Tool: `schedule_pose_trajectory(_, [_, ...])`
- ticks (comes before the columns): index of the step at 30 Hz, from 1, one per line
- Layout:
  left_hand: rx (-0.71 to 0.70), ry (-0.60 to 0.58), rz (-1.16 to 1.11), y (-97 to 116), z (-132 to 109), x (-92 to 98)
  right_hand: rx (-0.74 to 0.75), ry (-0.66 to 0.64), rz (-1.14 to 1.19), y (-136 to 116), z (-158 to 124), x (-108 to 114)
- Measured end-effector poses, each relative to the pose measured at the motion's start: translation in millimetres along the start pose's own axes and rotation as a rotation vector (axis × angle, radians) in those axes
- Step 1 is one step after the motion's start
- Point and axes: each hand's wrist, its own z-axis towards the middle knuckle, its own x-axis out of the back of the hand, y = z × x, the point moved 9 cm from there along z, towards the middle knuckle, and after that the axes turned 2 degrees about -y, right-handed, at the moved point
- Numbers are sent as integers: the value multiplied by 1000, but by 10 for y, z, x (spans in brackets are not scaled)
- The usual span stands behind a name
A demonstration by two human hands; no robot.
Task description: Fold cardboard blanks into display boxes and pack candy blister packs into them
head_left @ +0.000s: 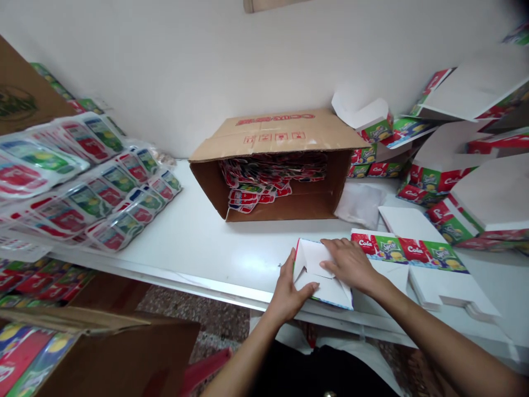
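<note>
In the head view, the left hand point(288, 291) grasps a small carton point(330, 290) at its left side, fingers along the edge and thumb on the white face; its grip is closed on it. The right hand point(350, 264) rests on the carton's far right part, fingers bent over a white flap; whether its grip pinches the flap, I cannot tell. The carton lies near the front edge of the table point(252, 259), white folded panels facing up. Just right of it is a stack of flat carton blanks point(413, 252) printed Cola and Sprite. Behind it, a brown cardboard box point(279, 129) lies open toward the person, printed packs point(276, 170) inside. A plastic bag point(360, 203) sits beside that box. Bundled packs point(109, 190) line the table's left.
</note>
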Motion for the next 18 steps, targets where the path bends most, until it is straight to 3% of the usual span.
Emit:
schedule_pose_trajectory(8, [-10, 41, 54, -36, -165, 0, 64, -35, -47, -97, 36, 73])
schedule_pose_trajectory(13, [-45, 65, 24, -97, -309, -70, 102, -107, 12, -119, -42, -39])
schedule_pose_trajectory(18, [-67, 88, -6, -187, -267, -89, 55, -89, 11, -116, -130, -118])
